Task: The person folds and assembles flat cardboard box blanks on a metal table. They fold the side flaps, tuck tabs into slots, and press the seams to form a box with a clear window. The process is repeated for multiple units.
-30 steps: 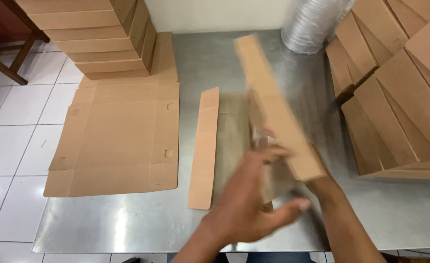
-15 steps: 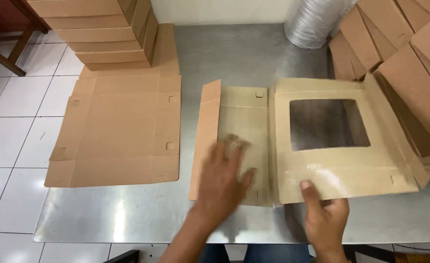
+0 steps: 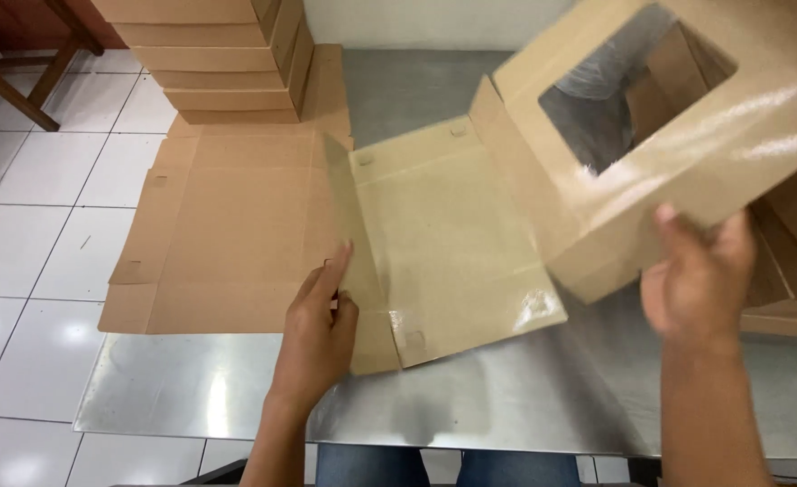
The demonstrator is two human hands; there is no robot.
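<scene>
Head view. The left hand is pressing its fingers against the raised left side flap of an unfolded brown cardboard box that is lying on a steel table. The right hand is gripping the lower edge of the box's windowed lid, which is standing tilted up from the base panel; the view is showing through its square cut-out. A flat cardboard blank is lying just left of the box, overhanging the table's edge above the white tiled floor. Stacked folded boxes are sitting behind the blank.
</scene>
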